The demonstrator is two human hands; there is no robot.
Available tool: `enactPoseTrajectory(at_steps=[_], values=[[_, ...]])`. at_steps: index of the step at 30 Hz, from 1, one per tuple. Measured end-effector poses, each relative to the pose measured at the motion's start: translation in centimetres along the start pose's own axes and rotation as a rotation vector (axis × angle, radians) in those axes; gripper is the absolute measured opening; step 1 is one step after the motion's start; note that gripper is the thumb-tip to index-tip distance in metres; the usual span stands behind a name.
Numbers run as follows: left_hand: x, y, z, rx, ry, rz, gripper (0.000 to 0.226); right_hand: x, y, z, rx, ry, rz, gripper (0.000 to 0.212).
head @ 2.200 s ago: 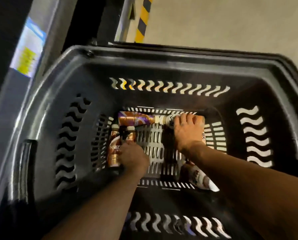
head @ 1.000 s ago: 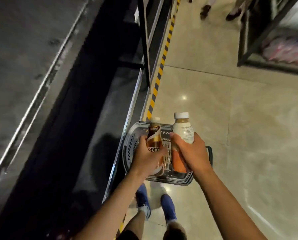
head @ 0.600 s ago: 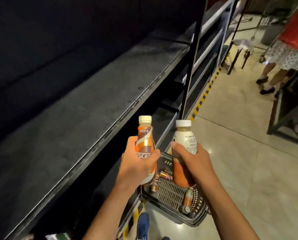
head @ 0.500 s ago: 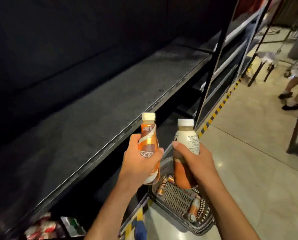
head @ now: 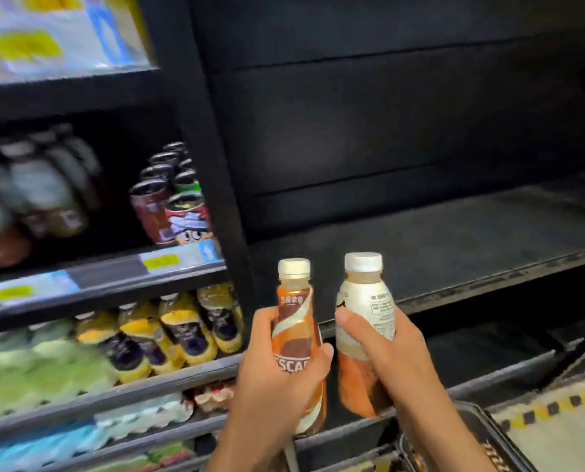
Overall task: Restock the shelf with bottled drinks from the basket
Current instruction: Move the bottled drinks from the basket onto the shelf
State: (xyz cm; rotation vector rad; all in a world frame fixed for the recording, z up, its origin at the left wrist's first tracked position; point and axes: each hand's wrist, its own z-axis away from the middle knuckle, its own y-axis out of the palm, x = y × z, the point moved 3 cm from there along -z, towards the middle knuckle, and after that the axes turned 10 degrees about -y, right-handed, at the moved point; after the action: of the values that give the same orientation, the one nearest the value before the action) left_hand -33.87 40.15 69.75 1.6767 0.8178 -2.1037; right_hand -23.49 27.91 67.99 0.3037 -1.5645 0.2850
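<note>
Left hand [head: 277, 386]: fingers and thumb were curled round the lower body of the coffee bottle [head: 294, 315], which stood upright, cap on top.
Right hand [head: 389, 356]: wrapped round the middle of the pale-label bottle [head: 366, 298], thumb across the front of the label, bottle upright.
Bottles: side by side, near each other with a narrow gap between; both were in the air in front of the shelf, neither set down.
Shelf [head: 454, 240]: dark board to the right of the upright post [head: 209, 165]; its front lip ran just behind the bottles, about level with their shoulders.
Basket [head: 488, 434]: only a corner of the rim showed at lower right, beneath the right forearm; contents could not be made out.
Neighbouring bay: cans [head: 179, 206] and rows of other bottles, heavily blurred, so probably drinks, brands unreadable.
Step, as judged: carrying the pair to the board; placing not yet begun.
Risk, lip: the bases sat below the front edge, so a forward push without a lift would likely knock them against it.
Risk, post: the coffee bottle was the nearer to the upright and could clip it on a leftward drift.
Risk, release: two tall, narrow bottles let go together might bump and topple, the low-held coffee bottle likeliest.
</note>
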Motion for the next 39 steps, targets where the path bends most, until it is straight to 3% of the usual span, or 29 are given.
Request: enactPoseTrajectory(at_steps=[6,12,18,26,31,36,39], values=[[2.6,-14.3,5.1,-0.184,0.000,0.044,0.041,1.4,13.3,7.4,0.223,0.004,-0.065,0.057],[5.0,-27.5,8.8,-0.348,-0.003,0.038,0.041,3.3,25.1,13.4,0.362,-0.047,-0.104,0.070],[4.8,-37.7,9.1,-0.512,0.055,0.068,0.034,6.4,33.3,15.3,0.391,-0.155,-0.065,0.059],[3.0,-46.9,3.0,-0.551,0.124,0.106,0.038,10.1,40.4,11.4,0.384,-0.283,-0.078,0.050],[2.1,-51.1,-1.3,-0.575,0.072,0.100,0.036,11.7,44.1,6.8,0.352,-0.247,-0.077,0.041],[2.0,-54.4,-5.7,-0.557,0.030,0.035,0.034,12.9,46.7,2.9,0.343,-0.205,-0.048,0.045],[2.1,-56.1,-8.5,-0.574,-0.015,0.040,0.056,13.1,47.7,1.1,0.326,-0.188,-0.011,0.049]])
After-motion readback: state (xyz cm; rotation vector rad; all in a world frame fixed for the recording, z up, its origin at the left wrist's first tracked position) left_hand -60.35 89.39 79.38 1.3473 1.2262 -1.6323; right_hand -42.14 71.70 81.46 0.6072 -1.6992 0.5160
